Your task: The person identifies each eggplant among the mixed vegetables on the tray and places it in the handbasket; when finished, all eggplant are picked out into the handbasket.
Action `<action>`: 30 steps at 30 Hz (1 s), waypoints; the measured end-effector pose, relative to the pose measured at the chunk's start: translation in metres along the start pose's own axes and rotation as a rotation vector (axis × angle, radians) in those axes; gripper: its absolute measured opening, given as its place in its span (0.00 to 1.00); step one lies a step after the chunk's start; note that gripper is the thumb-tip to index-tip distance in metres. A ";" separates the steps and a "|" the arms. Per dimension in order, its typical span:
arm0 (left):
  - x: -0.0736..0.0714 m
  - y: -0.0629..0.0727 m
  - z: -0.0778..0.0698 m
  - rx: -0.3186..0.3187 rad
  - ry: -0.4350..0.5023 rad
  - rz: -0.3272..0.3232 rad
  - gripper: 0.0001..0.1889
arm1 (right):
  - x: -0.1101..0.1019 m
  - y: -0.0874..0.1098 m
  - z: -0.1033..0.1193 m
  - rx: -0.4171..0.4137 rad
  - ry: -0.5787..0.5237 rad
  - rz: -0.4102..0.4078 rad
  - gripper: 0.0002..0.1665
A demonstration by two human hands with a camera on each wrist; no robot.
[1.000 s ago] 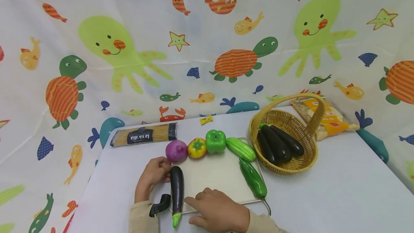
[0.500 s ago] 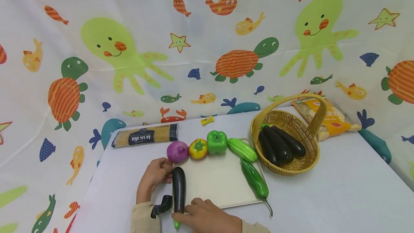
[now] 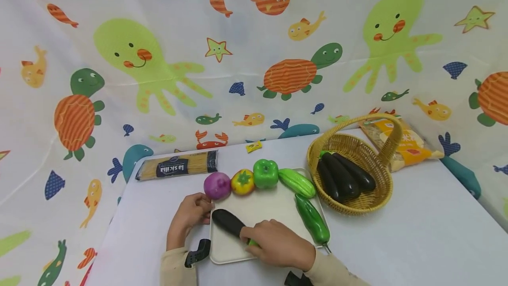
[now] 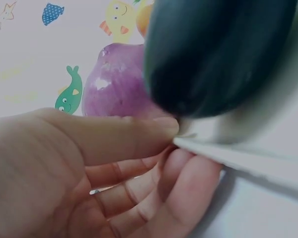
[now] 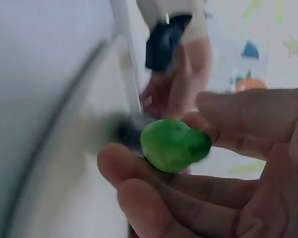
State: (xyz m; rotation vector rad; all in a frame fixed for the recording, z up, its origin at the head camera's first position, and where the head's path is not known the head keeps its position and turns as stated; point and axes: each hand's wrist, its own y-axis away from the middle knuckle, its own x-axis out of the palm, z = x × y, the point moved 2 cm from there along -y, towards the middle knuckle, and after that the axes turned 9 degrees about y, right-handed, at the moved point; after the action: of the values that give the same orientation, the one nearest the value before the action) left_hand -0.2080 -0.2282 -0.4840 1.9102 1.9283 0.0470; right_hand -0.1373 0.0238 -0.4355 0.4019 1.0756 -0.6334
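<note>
A long dark eggplant [image 3: 228,223] slants over the left part of a cream tray [image 3: 232,257]. My right hand [image 3: 279,244] grips it near its green stem end [image 5: 171,145], thumb and fingers around it in the right wrist view. With thumb above and fingers below, my left hand [image 4: 124,163] pinches the tray's left rim [image 4: 238,153], just under the eggplant's rounded end. A purple onion-like vegetable [image 3: 217,186] sits at the tray's far left corner, close to the left fingertips.
Along the tray's far edge lie a yellow-red tomato-like vegetable [image 3: 242,182], a green bell pepper [image 3: 265,174] and a cucumber [image 3: 297,182]. A long green pepper [image 3: 311,219] lies at right. A wicker basket [image 3: 381,189] holds eggplants. Behind are spaghetti [image 3: 178,165] and a grain bag [image 3: 405,142].
My right hand has taken hold of the eggplant's stem end and swung it right, from upright along the tray's left edge to a slant over the tray. My left hand stays on the rim.
</note>
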 end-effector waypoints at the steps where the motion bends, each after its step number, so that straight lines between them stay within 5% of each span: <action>1: 0.000 0.000 0.001 -0.003 -0.002 -0.003 0.08 | -0.003 0.000 -0.004 0.012 -0.001 -0.011 0.04; 11: 0.001 0.000 0.007 -0.032 0.005 -0.008 0.09 | -0.019 0.008 -0.026 0.111 0.018 -0.057 0.21; 16: 0.001 -0.001 0.005 -0.033 0.006 -0.007 0.09 | -0.025 0.009 -0.033 0.115 0.022 -0.073 0.16; 25: -0.001 -0.002 0.001 -0.053 -0.008 -0.002 0.10 | -0.026 0.005 -0.049 0.100 -0.115 -0.153 0.15; 30: -0.001 -0.004 0.002 -0.058 -0.006 -0.003 0.10 | -0.026 0.002 -0.058 0.091 -0.314 -0.149 0.16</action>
State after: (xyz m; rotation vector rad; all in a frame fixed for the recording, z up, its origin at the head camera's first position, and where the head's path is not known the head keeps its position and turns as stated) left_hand -0.2108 -0.2299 -0.4865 1.8675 1.9050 0.0952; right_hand -0.1840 0.0669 -0.4370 0.2901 0.7834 -0.8495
